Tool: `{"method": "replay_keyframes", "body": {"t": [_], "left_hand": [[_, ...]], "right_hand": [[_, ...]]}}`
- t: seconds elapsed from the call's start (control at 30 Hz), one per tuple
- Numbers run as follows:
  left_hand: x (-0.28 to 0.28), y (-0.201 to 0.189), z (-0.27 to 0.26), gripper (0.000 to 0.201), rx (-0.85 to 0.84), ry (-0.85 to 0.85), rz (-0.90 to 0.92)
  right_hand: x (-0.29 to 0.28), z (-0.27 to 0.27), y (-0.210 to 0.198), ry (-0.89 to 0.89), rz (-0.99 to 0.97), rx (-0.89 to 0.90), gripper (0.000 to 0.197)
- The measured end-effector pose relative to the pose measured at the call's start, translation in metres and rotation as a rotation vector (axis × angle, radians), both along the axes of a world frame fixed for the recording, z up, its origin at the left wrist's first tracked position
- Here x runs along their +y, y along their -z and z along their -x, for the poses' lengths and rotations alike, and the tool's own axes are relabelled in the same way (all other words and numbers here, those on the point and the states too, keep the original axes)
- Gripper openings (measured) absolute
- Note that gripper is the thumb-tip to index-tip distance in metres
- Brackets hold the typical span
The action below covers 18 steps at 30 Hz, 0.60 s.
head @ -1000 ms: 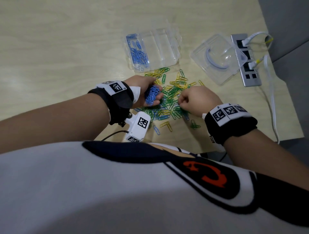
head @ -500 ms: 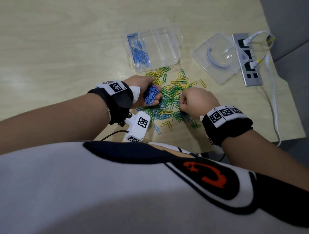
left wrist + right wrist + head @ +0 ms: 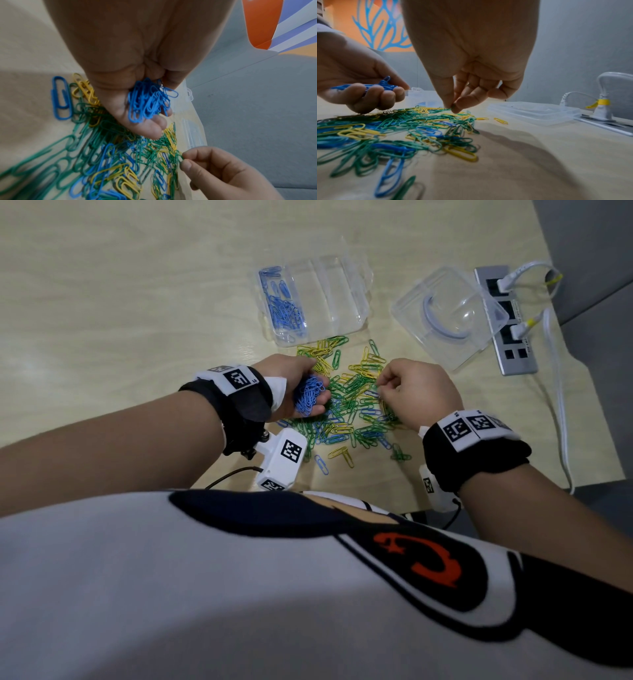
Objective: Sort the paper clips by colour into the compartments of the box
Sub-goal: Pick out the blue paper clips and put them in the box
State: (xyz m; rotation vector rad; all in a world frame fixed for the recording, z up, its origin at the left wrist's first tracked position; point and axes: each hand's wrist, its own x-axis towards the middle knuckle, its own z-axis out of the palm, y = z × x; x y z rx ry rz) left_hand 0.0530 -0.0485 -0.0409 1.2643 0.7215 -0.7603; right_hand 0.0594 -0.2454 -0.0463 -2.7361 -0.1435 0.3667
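A heap of green, yellow and blue paper clips [image 3: 352,412] lies on the wooden table in front of the clear compartment box [image 3: 363,313]. The box's left compartment holds blue clips [image 3: 286,309]. My left hand [image 3: 318,405] is cupped palm-up at the heap's left edge, its fingers curled round a bunch of blue clips [image 3: 308,397], which also shows in the left wrist view [image 3: 149,102]. My right hand [image 3: 380,383] hovers over the heap's right side. Its thumb and forefinger pinch a green clip [image 3: 453,106] at the heap's far edge.
A clear lid [image 3: 448,316] lies right of the box. Beside it a grey power strip [image 3: 507,320] carries white cables [image 3: 558,378] that run along the table's right edge. A few stray clips [image 3: 322,463] lie near the front edge.
My right hand has moved from the heap's near right side to its far side and now pinches there. The left hand has stayed put with its blue bunch.
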Motion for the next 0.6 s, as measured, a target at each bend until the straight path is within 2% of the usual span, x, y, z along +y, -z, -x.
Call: {"method": "replay_keyframes", "body": {"t": [0.1,0.2,0.37,0.47,0.6], "left_hand": [[0.000,0.000,0.000,0.042,0.002,0.002,-0.001],[0.000,0.000,0.000,0.042,0.004,0.005,0.006],[0.000,0.000,0.000,0.042,0.000,0.002,-0.006],[-0.002,-0.001,0.000,0.043,0.000,0.024,-0.019],[-0.006,-0.001,0.002,0.043,-0.006,0.058,-0.014]], "right_hand": [[0.001,0.001,0.000,-0.106,0.121,-0.025,0.013],[0.003,0.005,0.003,-0.220,0.261,0.050,0.008],[0.005,0.009,0.006,-0.247,0.317,0.038,0.007],[0.006,0.010,0.003,-0.198,0.233,0.040,0.007],[0.020,0.010,-0.014,-0.135,-0.099,-0.022,0.004]]}}
